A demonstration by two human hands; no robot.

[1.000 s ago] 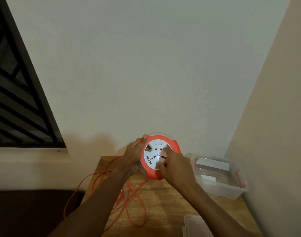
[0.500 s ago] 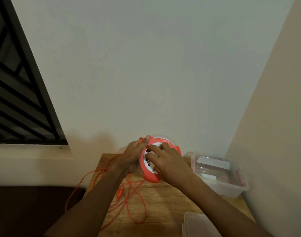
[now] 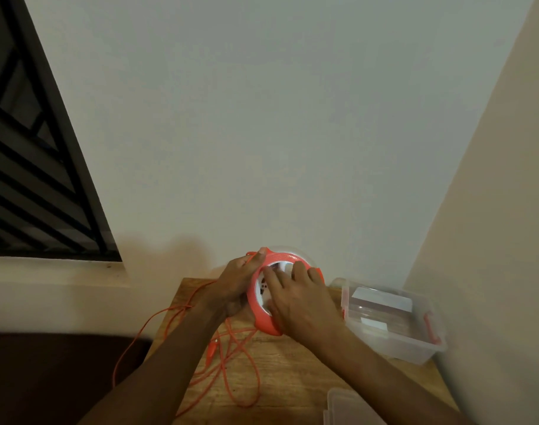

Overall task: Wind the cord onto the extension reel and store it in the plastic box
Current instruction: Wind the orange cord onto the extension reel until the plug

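An orange extension reel point(image 3: 262, 317) with a white socket face is held upright above the far part of the wooden table point(image 3: 292, 378). My left hand point(image 3: 236, 280) grips its left rim, thumb on the top edge. My right hand point(image 3: 298, 299) lies over the white face, fingers spread across it and hiding most of the sockets. A loose orange cord point(image 3: 246, 363) lies in tangled loops on the table below the reel and hangs off the left edge. The clear plastic box point(image 3: 397, 338) with orange latches stands open at the right of the reel.
The box's clear lid point(image 3: 351, 409) lies at the table's near right corner. A white wall rises behind the table and another closes in on the right. A dark barred window point(image 3: 32, 179) is at the left, and dark floor lies below it.
My right hand has slid from the lower part of the reel's face up across it, covering the sockets. The reel has tilted slightly. The cord loops on the table have shifted a little.
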